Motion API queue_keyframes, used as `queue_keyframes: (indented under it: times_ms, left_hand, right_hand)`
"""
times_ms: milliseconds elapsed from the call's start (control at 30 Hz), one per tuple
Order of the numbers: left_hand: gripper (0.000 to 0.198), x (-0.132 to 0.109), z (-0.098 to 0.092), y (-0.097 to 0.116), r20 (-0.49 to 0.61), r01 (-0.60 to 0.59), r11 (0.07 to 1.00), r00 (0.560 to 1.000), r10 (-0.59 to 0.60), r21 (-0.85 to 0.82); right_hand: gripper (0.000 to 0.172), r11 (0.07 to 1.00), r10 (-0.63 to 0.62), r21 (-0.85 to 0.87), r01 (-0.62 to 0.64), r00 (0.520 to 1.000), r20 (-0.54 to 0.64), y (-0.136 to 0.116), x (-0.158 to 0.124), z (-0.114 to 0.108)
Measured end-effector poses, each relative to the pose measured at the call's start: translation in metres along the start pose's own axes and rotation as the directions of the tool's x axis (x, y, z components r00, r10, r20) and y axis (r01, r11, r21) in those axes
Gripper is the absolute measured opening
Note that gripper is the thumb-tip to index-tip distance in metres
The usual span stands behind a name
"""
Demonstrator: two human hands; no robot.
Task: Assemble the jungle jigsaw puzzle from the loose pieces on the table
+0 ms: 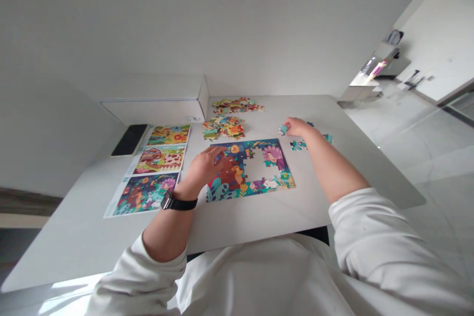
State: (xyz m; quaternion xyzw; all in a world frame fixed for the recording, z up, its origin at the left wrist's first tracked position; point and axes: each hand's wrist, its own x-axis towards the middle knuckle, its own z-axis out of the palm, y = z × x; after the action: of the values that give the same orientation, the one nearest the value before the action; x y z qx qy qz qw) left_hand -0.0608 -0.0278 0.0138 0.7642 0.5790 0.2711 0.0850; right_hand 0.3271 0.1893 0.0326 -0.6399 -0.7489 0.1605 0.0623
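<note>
Partly built jigsaw puzzle (pixel 249 170) sits mid-worktop (pixel 259 227), nearer the near edge. Border mostly done on the left and bottom, with a big gap at centre-right showing bare worktop.

Left hand (pixel 203 168) is over the puzzle's upper left corner, fingers (pixel 218 155) curled down onto the pieces. Can't tell if it's pinching one. Black watch (pixel 177 202) on that wrist.

Right hand (pixel 298 127) is closed on a teal puzzle piece (pixel 283 130), out past the puzzle's upper right corner. Just below it lies a small joined chunk (pixel 298 145), with a few more teal pieces (pixel 328 138) to its right.

Two piles of loose pieces sit above the puzzle, toward the far edge: near pile (pixel 223 127), far pile (pixel 237 105). Not touching the puzzle.

Left of the puzzle, a printed sheet (pixel 148 173) shows three puzzle pictures stacked; the bottom one looks like the same scene. Black phone (pixel 129 139) just beside it. White box (pixel 155 106) at the far left corner of the worktop.
</note>
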Motion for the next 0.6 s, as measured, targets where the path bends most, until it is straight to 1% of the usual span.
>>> queue_keyframes:
  times_ms: [100, 200, 267, 367, 433, 467, 533, 600]
  left_hand:
    - [0.038, 0.000, -0.001, 0.003, -0.004, -0.007, 1.000, 1.000, 0.007, -0.008]
    - [0.038, 0.000, 0.000, 0.006, -0.001, -0.014, 1.000, 1.000, 0.014, -0.017]
    - [0.038, 0.000, 0.001, 0.008, 0.002, -0.012, 1.000, 1.000, 0.012, -0.026]
    - [0.036, 0.001, 0.004, 0.010, 0.016, -0.022, 0.998, 1.000, 0.023, -0.051]
    - [0.034, 0.001, 0.007, 0.011, 0.018, -0.036, 0.997, 0.999, 0.037, -0.070]
    - [0.034, 0.001, 0.009, 0.011, 0.016, -0.041, 0.996, 0.999, 0.042, -0.081]
    - [0.032, 0.001, 0.012, 0.012, 0.007, -0.042, 0.993, 0.999, 0.043, -0.113]
    - [0.031, 0.002, 0.014, 0.014, 0.006, -0.021, 0.986, 1.000, 0.022, -0.167]
  right_hand:
    - [0.026, 0.997, -0.010, 0.078, 0.019, 0.992, -0.126, 0.009, -0.013, 0.004]
    - [0.016, 0.964, -0.033, 0.247, 0.096, 0.969, -0.247, 0.016, -0.027, 0.004]
    - [0.016, 0.903, -0.065, 0.384, 0.191, 0.946, -0.319, 0.016, -0.038, -0.001]
    - [0.026, 0.761, -0.129, 0.549, 0.345, 0.911, -0.392, 0.008, -0.063, -0.011]
    - [0.032, 0.655, -0.162, 0.639, 0.404, 0.901, -0.403, -0.004, -0.086, -0.014]
    - [0.035, 0.603, -0.172, 0.684, 0.411, 0.904, -0.392, -0.010, -0.098, -0.013]
    - [0.040, 0.509, -0.192, 0.773, 0.379, 0.925, -0.327, -0.025, -0.121, -0.004]
    - [0.044, 0.435, -0.209, 0.851, 0.295, 0.952, -0.223, -0.038, -0.137, 0.012]
